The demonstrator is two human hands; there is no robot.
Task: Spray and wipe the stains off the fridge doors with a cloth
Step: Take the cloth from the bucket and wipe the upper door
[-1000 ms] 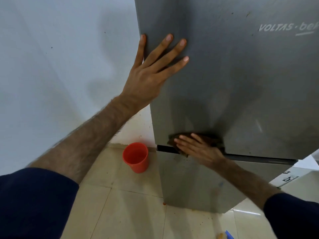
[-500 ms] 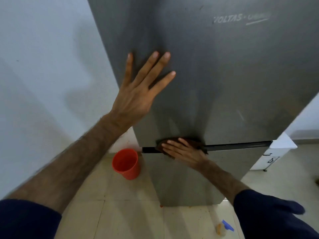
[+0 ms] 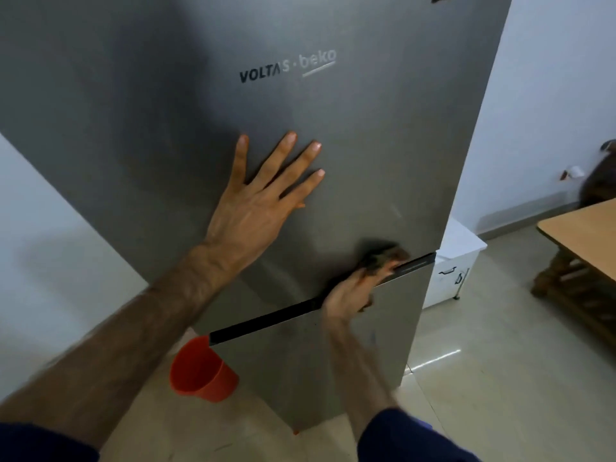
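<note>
The left hand (image 3: pixel 256 201) lies flat on the grey upper fridge door (image 3: pixel 366 155), fingers spread wide, below the "VOLTAS · beko" lettering (image 3: pixel 287 65). To its right and lower, the right hand (image 3: pixel 350 291) presses a dark brown cloth (image 3: pixel 383 253) against the bottom edge of that door, just above the black gap (image 3: pixel 266 323) that separates it from the lower door (image 3: pixel 360 361); its fingers curl over the cloth, blurred. An orange cup (image 3: pixel 200 375) stands on the tiled floor (image 3: pixel 500 378) at the fridge's left corner. A low white cabinet (image 3: pixel 456 261) sits beyond the fridge's right edge, and a wooden table (image 3: pixel 580 231) shows at far right.
</note>
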